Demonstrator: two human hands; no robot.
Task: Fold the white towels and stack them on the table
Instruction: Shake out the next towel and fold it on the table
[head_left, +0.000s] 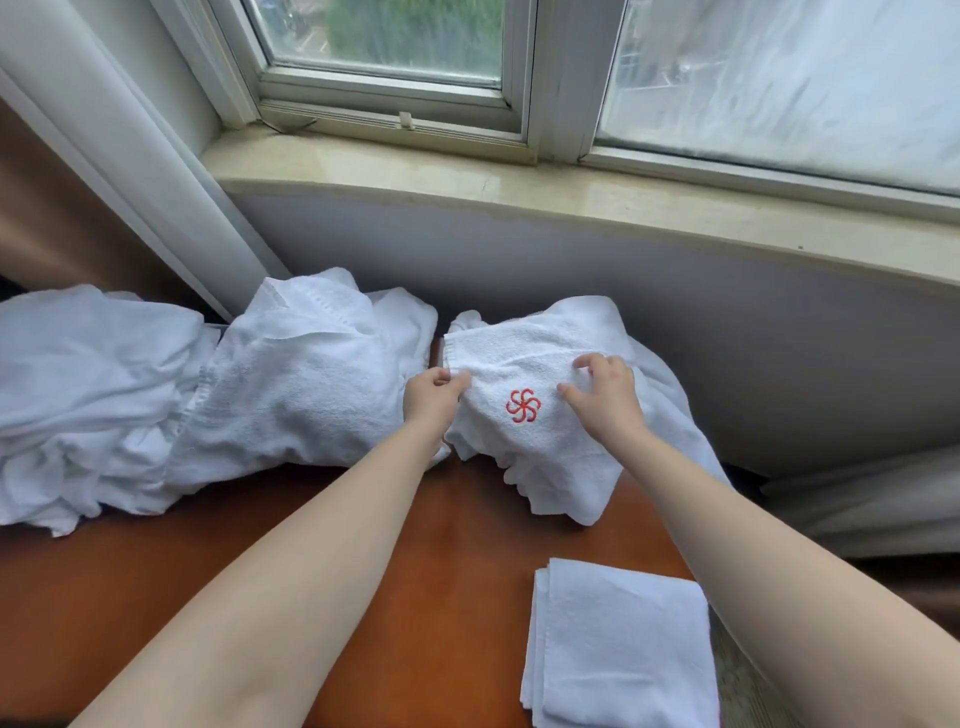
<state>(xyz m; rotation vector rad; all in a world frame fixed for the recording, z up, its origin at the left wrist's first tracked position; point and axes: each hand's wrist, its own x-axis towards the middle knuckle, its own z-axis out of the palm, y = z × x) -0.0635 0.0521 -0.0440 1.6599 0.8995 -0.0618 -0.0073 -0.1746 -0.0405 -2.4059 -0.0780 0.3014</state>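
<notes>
Towels are lying across the far part of a reddish-brown counter that is standing against the wall under a window sill. Both bare forearms are reaching forward over the counter. The left hand is pinching the left edge of a white towel bearing a red pinwheel emblem; its fingers are curling round the cloth edge. The right hand is resting on top of the same towel, just right of the emblem, with its fingers bent and spread, tips pressing into the fabric; whether they are gathering cloth underneath, I cannot tell. This towel is sitting rumpled on other white cloth near the wall, its lower part hanging in loose folds toward the counter.

To the left, a large heap of unfolded towels is sprawling across the counter's far left side, touching the wall corner. At the near right, a folded towel is lying flat and squared at the counter's edge, well apart from both hands, its layered edges showing along the left side. A pale curtain is hanging at the upper left beside the window.
</notes>
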